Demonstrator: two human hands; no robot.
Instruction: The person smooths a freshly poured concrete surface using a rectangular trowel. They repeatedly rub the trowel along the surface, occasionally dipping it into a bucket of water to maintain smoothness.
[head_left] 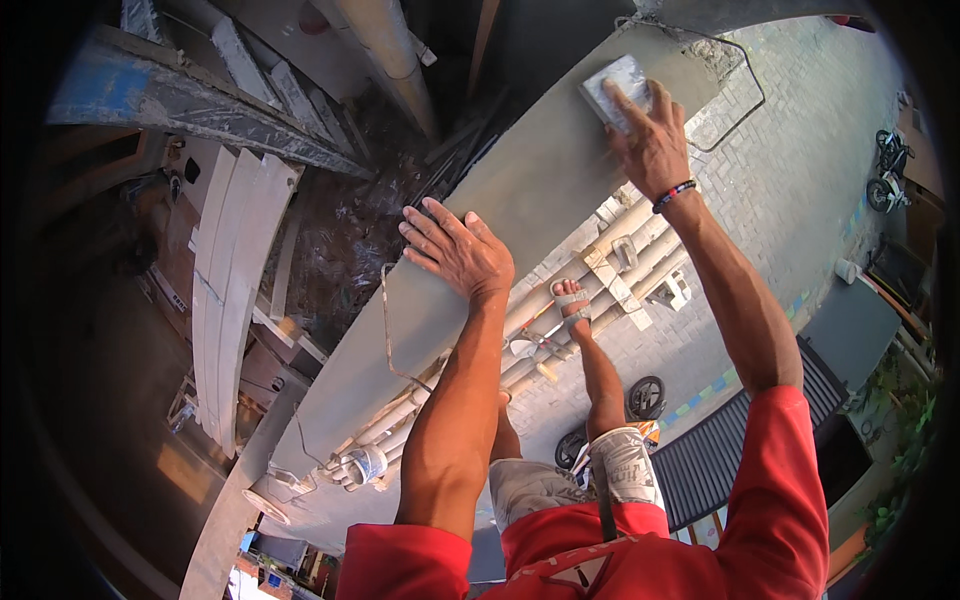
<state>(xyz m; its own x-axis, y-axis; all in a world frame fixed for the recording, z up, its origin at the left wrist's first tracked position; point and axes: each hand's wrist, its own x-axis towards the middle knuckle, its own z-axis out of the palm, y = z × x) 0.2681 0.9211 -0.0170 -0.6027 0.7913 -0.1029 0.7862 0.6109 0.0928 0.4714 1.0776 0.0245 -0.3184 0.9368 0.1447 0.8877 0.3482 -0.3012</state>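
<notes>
A long grey plastered concrete beam (545,160) runs diagonally across the head view. My left hand (458,250) lies on it with the fingers spread and nothing held. Higher up toward its far end, my right hand (650,145) grips a pale rectangular block (625,70) against the beam's face, near a rough, chipped patch. A bent metal rod (752,78) loops beside that end, and another (388,320) bends out near my left forearm.
My sandaled foot (570,302) is on bamboo poles (535,316) high above a paved yard. A white bucket (368,463) hangs at lower left. Pale planks (228,300) stand left over a dark gap. A motorbike (888,170) and corrugated roofing (740,440) are right, below.
</notes>
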